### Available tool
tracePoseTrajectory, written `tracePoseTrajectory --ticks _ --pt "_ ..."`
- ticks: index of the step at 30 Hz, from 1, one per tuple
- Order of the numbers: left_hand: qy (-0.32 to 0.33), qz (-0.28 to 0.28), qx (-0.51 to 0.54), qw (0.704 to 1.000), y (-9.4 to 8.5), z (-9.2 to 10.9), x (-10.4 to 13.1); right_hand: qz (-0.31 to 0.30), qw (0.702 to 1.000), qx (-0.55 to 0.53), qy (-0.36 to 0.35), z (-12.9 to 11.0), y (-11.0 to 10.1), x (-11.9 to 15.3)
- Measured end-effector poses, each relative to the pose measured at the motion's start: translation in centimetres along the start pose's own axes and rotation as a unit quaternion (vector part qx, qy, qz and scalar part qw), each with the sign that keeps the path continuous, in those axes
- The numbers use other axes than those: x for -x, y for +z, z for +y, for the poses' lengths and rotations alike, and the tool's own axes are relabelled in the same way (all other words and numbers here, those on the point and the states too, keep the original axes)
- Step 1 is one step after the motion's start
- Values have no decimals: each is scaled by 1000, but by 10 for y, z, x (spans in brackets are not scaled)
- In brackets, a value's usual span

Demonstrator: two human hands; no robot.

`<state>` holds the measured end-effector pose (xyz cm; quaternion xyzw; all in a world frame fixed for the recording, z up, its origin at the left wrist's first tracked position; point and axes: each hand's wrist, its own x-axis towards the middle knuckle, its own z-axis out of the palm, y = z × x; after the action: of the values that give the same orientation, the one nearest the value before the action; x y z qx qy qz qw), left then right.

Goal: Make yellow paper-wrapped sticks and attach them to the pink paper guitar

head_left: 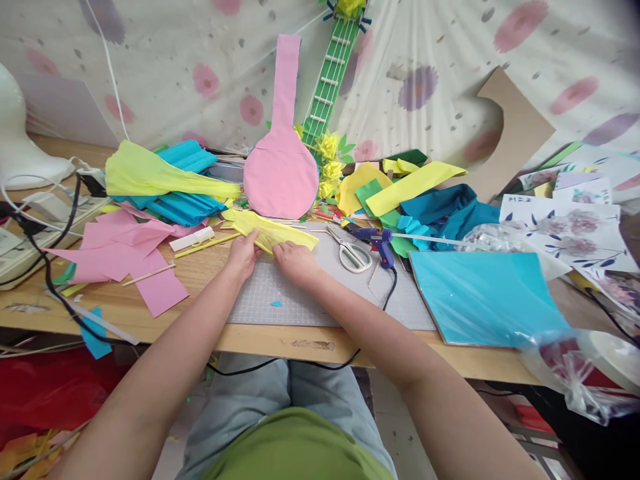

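Left hand (244, 255) is pinching yellow paper (283, 231); right hand (296, 262) is gripping its near edge, fingers curled. Paper's sitting over mat (261, 293), far left. Scissors (355, 255), glue gun (375, 236) lying right; pink cutout (281, 177) standing behind.

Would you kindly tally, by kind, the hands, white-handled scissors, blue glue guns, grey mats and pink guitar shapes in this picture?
Hands: 2
Scissors: 1
Glue gun: 1
Mat: 1
Guitar shape: 1
Total: 6
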<state>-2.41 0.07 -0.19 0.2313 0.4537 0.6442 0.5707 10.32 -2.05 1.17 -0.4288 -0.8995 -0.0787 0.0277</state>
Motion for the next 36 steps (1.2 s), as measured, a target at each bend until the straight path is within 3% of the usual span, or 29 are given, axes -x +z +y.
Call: tracePoseTrajectory --ticks 9,12,14,15,18,20,29,36 --pt "-16 -45 30 998 -2 1 0 15 999 -40 14 6 0 -1" --pt "-24 -51 15 998 0 1 1 97 989 -105 50 17 -8 -6" --pt "-25 -57 4 998 0 1 2 161 968 -158 114 26 -12 -15" --pt "-25 -61 0 998 0 1 2 163 958 -190 140 30 -13 -21" --pt "-24 -79 -4 997 -1 1 2 17 941 -304 149 39 -12 -40" --pt "-19 -86 0 996 -1 2 2 -41 930 -331 153 40 -10 -48" --pt "-3 -63 -9 998 1 2 3 -2 936 -279 216 41 -15 -48" --pt "-19 -39 -32 999 4 3 6 26 939 -271 209 46 -13 -50"
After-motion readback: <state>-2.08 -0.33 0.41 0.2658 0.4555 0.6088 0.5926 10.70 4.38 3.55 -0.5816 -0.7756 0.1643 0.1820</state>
